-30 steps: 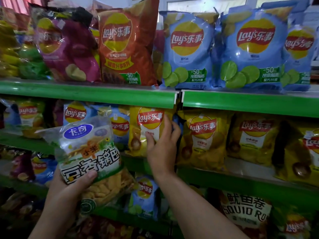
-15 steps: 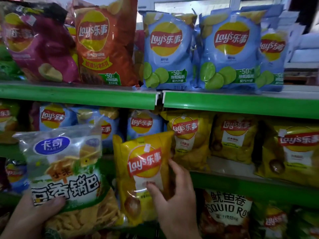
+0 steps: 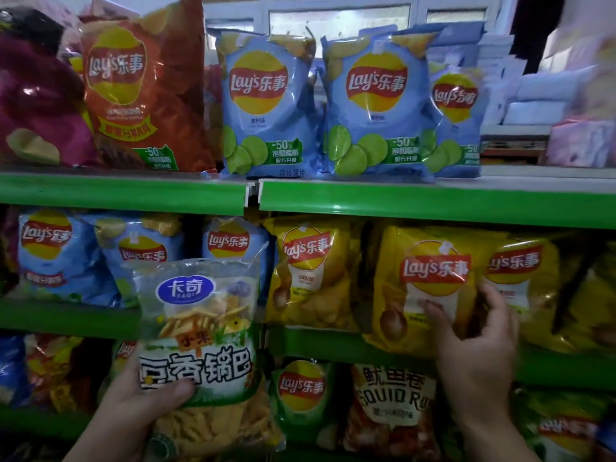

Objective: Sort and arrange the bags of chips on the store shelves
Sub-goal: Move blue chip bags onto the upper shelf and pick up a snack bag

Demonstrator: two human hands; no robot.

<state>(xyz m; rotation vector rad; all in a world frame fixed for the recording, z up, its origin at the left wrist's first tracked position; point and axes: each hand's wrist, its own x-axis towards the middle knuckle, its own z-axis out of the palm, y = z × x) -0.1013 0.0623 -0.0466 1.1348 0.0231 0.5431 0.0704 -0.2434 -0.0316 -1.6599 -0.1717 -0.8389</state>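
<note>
Standing upright at the green middle shelf (image 3: 316,341), long axis vertical, logo outward: glossy, crinkled yellow Lay's bag (image 3: 430,285), pinched by right hand (image 3: 476,355). Left of it, upright, clear-windowed snack bag (image 3: 200,328), gripped low by left hand (image 3: 143,405).

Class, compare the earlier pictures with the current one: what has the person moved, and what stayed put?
The right hand pulled the yellow Lay's bag out from among the blue bags and carried it right, to the yellow bags on the middle shelf, gripping it throughout. The left hand kept holding the clear snack bag.
</note>
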